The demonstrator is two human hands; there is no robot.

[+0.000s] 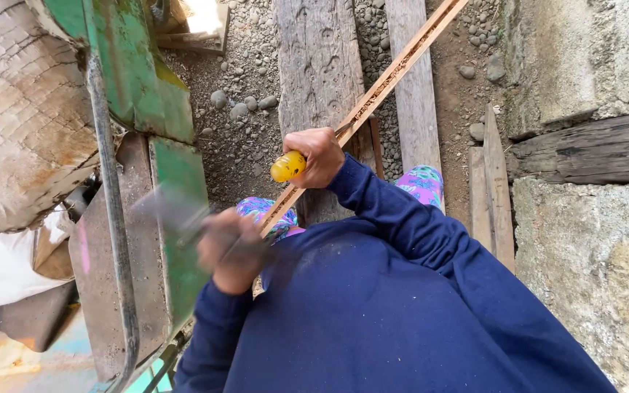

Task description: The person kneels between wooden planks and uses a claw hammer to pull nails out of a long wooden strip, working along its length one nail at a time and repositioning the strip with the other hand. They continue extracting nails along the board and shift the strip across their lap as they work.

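Note:
My right hand (319,155) is closed around the yellow handle (287,167) of a chisel-like tool. Its metal tip (343,131) rests against a long thin wooden strip (394,70). The strip runs diagonally from the top right down toward my knees and lies across a wide grey plank (316,65). My left hand (233,249) is lower left and blurred by motion. It grips a grey tool (176,211) that looks like a hammer, a short way from the yellow handle. Navy sleeves cover both arms.
A green and rusty metal frame with a dark pipe (114,218) stands at the left. A second plank (415,94) lies on gravel (242,102). A concrete wall (584,240) and a dark wooden beam (591,153) close off the right. Short boards (491,189) stand near the wall.

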